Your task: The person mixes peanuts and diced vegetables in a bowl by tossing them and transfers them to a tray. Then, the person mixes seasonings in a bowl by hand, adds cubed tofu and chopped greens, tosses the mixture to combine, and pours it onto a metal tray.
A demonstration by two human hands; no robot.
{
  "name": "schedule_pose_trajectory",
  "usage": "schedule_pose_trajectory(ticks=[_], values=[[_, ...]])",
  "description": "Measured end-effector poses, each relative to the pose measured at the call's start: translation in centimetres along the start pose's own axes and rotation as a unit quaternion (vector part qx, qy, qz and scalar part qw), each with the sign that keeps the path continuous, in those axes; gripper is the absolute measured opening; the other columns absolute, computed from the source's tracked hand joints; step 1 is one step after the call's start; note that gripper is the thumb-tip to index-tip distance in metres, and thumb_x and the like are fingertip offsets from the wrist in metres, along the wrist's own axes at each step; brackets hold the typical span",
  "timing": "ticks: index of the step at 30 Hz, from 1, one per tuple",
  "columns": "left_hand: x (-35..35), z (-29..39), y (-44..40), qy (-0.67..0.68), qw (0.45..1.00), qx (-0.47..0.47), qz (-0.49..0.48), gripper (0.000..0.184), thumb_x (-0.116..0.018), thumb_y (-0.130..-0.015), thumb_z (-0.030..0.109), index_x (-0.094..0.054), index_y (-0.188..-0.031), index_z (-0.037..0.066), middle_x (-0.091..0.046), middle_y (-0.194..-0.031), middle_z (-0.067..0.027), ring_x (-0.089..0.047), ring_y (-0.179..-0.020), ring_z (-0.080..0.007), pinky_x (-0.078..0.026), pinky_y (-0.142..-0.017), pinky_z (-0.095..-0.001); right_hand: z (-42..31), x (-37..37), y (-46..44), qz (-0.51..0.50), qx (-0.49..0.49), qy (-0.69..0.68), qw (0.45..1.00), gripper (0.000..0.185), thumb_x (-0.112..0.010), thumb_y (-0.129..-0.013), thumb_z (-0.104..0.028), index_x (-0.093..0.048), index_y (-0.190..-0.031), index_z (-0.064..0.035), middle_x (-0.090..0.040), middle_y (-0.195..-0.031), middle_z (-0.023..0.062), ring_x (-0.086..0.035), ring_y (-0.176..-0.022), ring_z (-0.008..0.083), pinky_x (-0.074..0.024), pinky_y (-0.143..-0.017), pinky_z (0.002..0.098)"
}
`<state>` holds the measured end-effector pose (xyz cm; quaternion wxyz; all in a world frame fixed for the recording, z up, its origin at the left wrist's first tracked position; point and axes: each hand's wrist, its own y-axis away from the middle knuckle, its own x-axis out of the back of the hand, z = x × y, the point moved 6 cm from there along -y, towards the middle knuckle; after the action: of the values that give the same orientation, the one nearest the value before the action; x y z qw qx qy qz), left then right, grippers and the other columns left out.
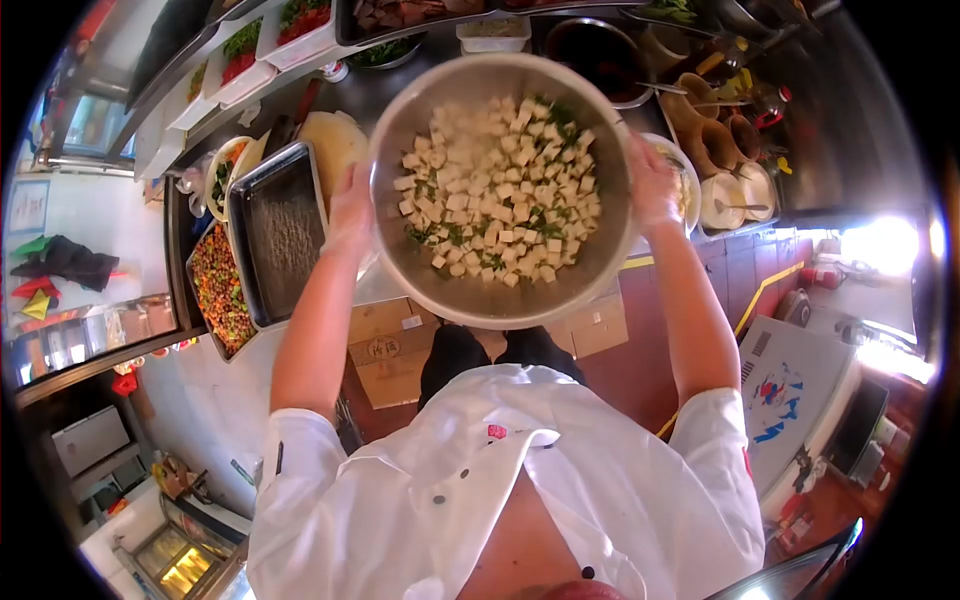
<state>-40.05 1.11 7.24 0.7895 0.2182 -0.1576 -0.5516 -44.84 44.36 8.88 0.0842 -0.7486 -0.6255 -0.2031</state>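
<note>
A large round metal bowl (400, 270) is held up in front of my chest, tilted so its inside shows. Pale cubes (510, 190) mixed with chopped green leaves (548, 228) lie in it. My left hand (350, 210) grips the rim on the left side, and my right hand (655, 185) grips it on the right. Both hands seem to be in thin clear gloves. Part of each hand's fingers is hidden behind the bowl.
Left of the bowl are a dark rectangular tray (275, 230), a tray of diced mixed vegetables (222, 290) and a round board (335, 145). A pot of dark liquid (595, 55) stands behind; wooden containers (712, 145) and white tubs (720, 200) stand right. Cardboard (385, 350) lies below.
</note>
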Motion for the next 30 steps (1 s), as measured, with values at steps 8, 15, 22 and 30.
schedule_pose_trajectory(ticks=[8, 15, 22, 30], values=[[1.7, -11.4, 1.8, 0.038, 0.998, 0.039, 0.034, 0.043, -0.058, -0.099, 0.042, -0.061, -0.116, 0.002, -0.061, -0.097, -0.0059, -0.057, -0.086, -0.0161, -0.050, -0.073, -0.0369, 11.7, -2.6, 4.4, -0.015, -0.070, -0.042, 0.997, 0.041, -0.055, -0.101, -0.029, -0.063, -0.131, -0.0026, -0.069, -0.121, 0.0174, -0.063, -0.113, 0.0281, -0.0465, -0.100, 0.0364], [2.1, -1.1, 2.0, 0.019, 0.995, -0.066, 0.073, 0.040, -0.056, -0.100, 0.039, -0.062, -0.119, 0.004, -0.064, -0.105, -0.0055, -0.059, -0.093, -0.0162, -0.049, -0.081, -0.0319, -1.7, 2.1, 1.9, 0.024, 0.079, 0.120, 0.989, 0.041, -0.053, -0.102, -0.030, -0.064, -0.130, -0.0031, -0.068, -0.121, 0.0198, -0.064, -0.111, 0.0289, -0.0474, -0.097, 0.0316], [3.1, -10.7, 0.5, -0.020, 0.996, -0.046, 0.071, 0.035, -0.057, -0.101, 0.039, -0.064, -0.111, 0.005, -0.064, -0.093, -0.0028, -0.058, -0.082, -0.0157, -0.048, -0.072, -0.0311, 9.2, -2.9, 3.7, 0.008, 0.040, -0.017, 0.999, 0.044, -0.056, -0.100, -0.033, -0.065, -0.127, 0.0010, -0.070, -0.118, 0.0167, -0.064, -0.110, 0.0227, -0.0469, -0.097, 0.0330], [0.6, -13.6, -1.5, 0.093, 0.992, 0.026, 0.082, 0.037, -0.054, -0.102, 0.039, -0.061, -0.112, 0.004, -0.065, -0.093, -0.0071, -0.063, -0.079, -0.0176, -0.054, -0.072, -0.0344, 10.7, -4.9, -1.8, -0.060, -0.137, -0.030, 0.988, 0.060, -0.050, -0.099, -0.051, -0.064, -0.127, 0.0004, -0.069, -0.116, 0.0210, -0.064, -0.111, 0.0305, -0.0452, -0.099, 0.0353]])
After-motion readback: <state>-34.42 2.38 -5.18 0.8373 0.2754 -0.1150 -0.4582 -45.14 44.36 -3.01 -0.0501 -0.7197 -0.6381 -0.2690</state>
